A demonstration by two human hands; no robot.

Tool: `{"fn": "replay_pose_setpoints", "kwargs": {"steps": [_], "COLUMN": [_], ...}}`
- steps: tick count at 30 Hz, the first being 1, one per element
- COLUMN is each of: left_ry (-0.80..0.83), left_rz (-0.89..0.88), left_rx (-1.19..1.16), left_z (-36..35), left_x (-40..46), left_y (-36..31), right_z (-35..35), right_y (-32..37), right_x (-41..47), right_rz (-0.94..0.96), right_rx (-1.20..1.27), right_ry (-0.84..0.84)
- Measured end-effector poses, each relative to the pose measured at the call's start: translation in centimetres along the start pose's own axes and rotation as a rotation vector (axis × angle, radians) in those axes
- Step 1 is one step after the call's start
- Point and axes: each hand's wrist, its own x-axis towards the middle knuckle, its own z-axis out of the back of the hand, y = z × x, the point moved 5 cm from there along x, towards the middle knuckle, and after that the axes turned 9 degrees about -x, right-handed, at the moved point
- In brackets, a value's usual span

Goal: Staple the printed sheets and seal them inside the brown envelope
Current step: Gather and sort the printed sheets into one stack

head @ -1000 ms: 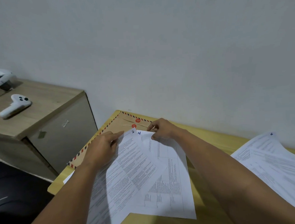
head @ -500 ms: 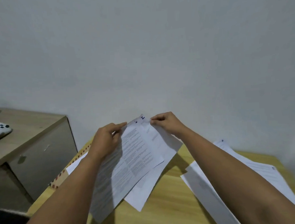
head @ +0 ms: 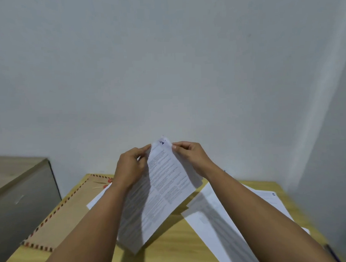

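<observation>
Both hands up off the tabletop (head: 173, 247), close together, pinching one top corner of the printed sheets (head: 163, 192). Left hand (head: 130, 168) grips from the left side, right hand (head: 191, 159) from the right, thumb and fingers nipped on the paper edge. The sheets hang down from that corner, tilted, lower end just above the wood.

Brown envelope (head: 72, 210) lies flat along the tabletop's left edge, string clasp toward the far left corner, flap state unclear. A single sheet rests partly on it. More loose sheets (head: 231, 221) lie toward the right edge.

Progress: early, by my reading. Sheets are being squared at the corner; no stapler in view, no staple visible, nothing in the envelope. Stapling, loading and sealing all remain.

Against half a second back: the two held sheets were fanned apart, corners offset; now they overlap nearly as one. Hands have drawn closer and lifted higher. View has swung left, showing more envelope.
</observation>
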Motion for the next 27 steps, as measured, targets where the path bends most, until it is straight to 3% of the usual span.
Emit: {"fn": "replay_pose_setpoints", "kwargs": {"steps": [12,20,27], "left_ry": [0.001,0.101,0.283], "left_rz": [-0.067,-0.058,-0.019], "left_rx": [0.082,0.04,0.15], "left_z": [-2.3,-4.5,-7.6], "left_x": [0.0,-0.3,-0.5], "left_y": [-3.3,-3.0,0.2], "right_z": [2.0,3.4,2.9], "right_y": [1.1,-0.1,-4.5], "right_x": [-2.7,-4.3,-5.9], "right_rz": [0.128,0.051,-0.079], "right_rx": [-0.063,-0.004,0.065], "right_ry": [-0.097,-0.183,-0.245]}}
